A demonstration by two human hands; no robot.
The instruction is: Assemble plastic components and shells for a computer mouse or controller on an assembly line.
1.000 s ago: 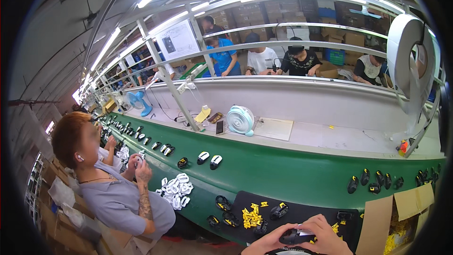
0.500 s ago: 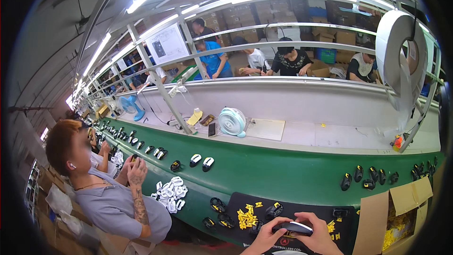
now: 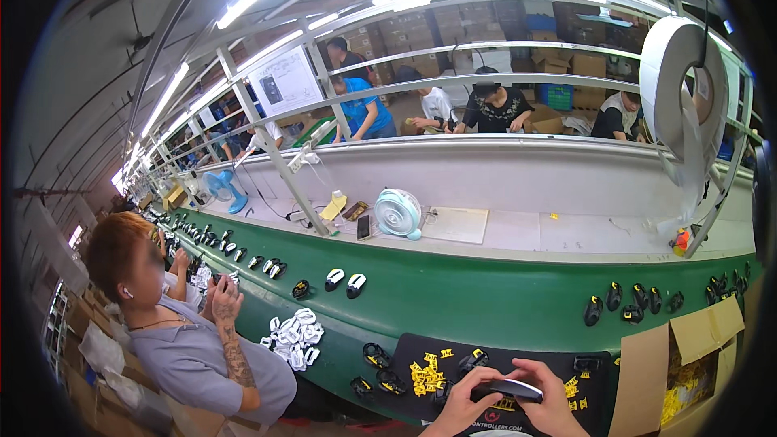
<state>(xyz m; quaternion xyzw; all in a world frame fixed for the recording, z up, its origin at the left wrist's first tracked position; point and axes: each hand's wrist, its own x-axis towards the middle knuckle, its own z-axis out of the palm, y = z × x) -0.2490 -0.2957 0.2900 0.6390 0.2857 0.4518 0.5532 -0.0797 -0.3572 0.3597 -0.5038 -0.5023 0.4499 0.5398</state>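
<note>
Both my hands hold a black computer mouse (image 3: 516, 391) with a light strip along its top, just above a black mat (image 3: 518, 348). My left hand (image 3: 463, 403) has its fingers curled round the left end. My right hand (image 3: 549, 399) grips the right end, thumb and fingers bent over it. Left of my hands lies a heap of small yellow plastic parts (image 3: 426, 375). A black mouse shell with yellow in it (image 3: 472, 360) sits just beyond my left fingers. More yellow pieces (image 3: 572, 388) lie right of my right hand.
An open cardboard box (image 3: 643, 380) with yellow parts stands at right. Black mouse shells (image 3: 376, 355) rest left of the mat, white rings (image 3: 293, 336) beyond. A green belt (image 3: 477, 299) carries several mice. A co-worker (image 3: 198, 348) sits at left; a fan (image 3: 397, 213) stands behind.
The mouse has turned in my hands, so more of its dark side now shows. My fingers have shifted slightly on it. The co-worker's hands at left have moved a little.
</note>
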